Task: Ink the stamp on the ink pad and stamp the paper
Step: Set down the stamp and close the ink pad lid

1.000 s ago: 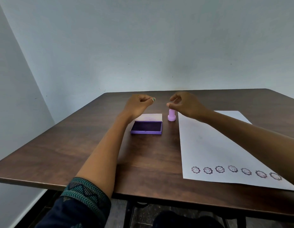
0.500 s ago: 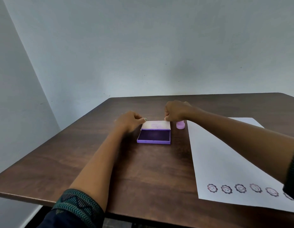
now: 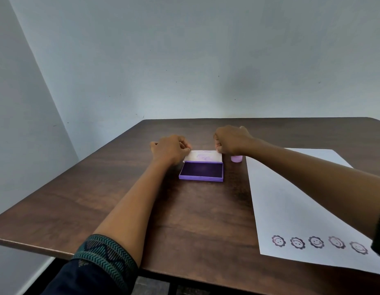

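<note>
Tabletop [image 3: 112, 188] is dark wood grain, matte. Purple plastic ink pad [image 3: 201, 171] sits open mid-table, flat dark pad showing, white lid [image 3: 202, 156] tipped up behind. Left hand [image 3: 171, 149] and right hand [image 3: 231, 140] now pinch the lid's two corners; a second ago both hovered curled above it. Little pink stamp [image 3: 236, 158] stands just right of the pad, beside the smooth white paper [image 3: 291, 199] with flower-face prints.

A dark wooden table [image 3: 121, 199] meets pale walls [image 3: 184, 60].
</note>
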`<state>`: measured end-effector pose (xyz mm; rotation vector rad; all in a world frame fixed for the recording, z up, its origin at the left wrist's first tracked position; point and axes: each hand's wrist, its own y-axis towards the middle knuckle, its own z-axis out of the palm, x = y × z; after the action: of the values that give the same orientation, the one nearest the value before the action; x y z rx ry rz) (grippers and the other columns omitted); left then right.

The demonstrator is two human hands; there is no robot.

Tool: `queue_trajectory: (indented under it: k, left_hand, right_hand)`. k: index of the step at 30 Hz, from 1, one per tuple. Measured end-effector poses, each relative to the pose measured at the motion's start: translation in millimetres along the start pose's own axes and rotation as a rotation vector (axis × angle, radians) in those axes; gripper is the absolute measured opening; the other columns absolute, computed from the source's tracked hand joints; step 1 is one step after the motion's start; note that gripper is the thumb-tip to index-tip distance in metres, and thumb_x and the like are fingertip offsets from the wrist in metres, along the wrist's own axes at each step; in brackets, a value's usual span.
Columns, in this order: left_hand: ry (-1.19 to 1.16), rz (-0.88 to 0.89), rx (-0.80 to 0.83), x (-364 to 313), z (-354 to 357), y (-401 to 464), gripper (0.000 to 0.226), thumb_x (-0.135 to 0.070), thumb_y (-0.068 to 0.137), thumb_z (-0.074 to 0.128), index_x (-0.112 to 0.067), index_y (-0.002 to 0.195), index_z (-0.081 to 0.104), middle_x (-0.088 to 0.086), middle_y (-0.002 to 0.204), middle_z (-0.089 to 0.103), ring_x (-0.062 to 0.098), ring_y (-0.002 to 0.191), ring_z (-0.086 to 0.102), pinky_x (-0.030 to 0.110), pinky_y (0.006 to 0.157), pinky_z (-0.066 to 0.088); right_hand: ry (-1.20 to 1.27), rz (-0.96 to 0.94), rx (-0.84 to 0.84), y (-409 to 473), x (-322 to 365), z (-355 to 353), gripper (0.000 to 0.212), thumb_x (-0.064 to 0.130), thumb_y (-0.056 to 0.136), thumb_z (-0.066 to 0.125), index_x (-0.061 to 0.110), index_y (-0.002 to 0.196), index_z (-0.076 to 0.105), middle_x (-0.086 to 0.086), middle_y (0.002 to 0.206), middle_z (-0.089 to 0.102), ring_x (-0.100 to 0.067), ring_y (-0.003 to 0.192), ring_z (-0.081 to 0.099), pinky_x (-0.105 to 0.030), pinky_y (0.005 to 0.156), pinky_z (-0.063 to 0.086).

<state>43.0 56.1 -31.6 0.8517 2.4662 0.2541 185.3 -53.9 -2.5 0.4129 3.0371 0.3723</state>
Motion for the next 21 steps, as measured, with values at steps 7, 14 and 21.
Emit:
queue_trajectory:
  k: [7,14,21]
  left_hand:
    - [0.055,0.031,0.022,0,0,-2,0.020,-0.035,0.090,0.051,-0.035,0.098,0.070,-0.011,0.105,0.070,0.017,0.109,0.055,0.040,0.093,0.025]
    - [-0.053,0.027,0.051,-2,-20,-6,0.014,-0.036,0.090,0.053,-0.032,0.086,0.066,-0.012,0.094,0.068,0.008,0.090,0.052,0.034,0.084,0.018]
    - [-0.315,0.101,0.163,-2,-51,-19,0.008,-0.028,0.084,0.068,-0.030,0.077,0.066,0.001,0.090,0.072,0.021,0.097,0.065,0.045,0.103,0.039]
  right_hand:
    - [-0.052,-0.035,-0.037,0,-1,3,0.003,0.012,0.083,0.050,0.014,0.082,0.049,-0.010,0.097,0.064,-0.029,0.093,0.057,-0.038,0.076,0.027]
    - [0.018,-0.073,-0.197,-7,-5,-2,0.008,0.011,0.086,0.046,0.009,0.090,0.053,-0.010,0.085,0.064,-0.027,0.079,0.057,-0.038,0.079,0.033]
    - [0.058,-0.136,-0.255,-25,-7,-17,0.022,0.019,0.091,0.044,0.018,0.102,0.064,0.001,0.105,0.069,-0.023,0.099,0.059,-0.042,0.089,0.032]
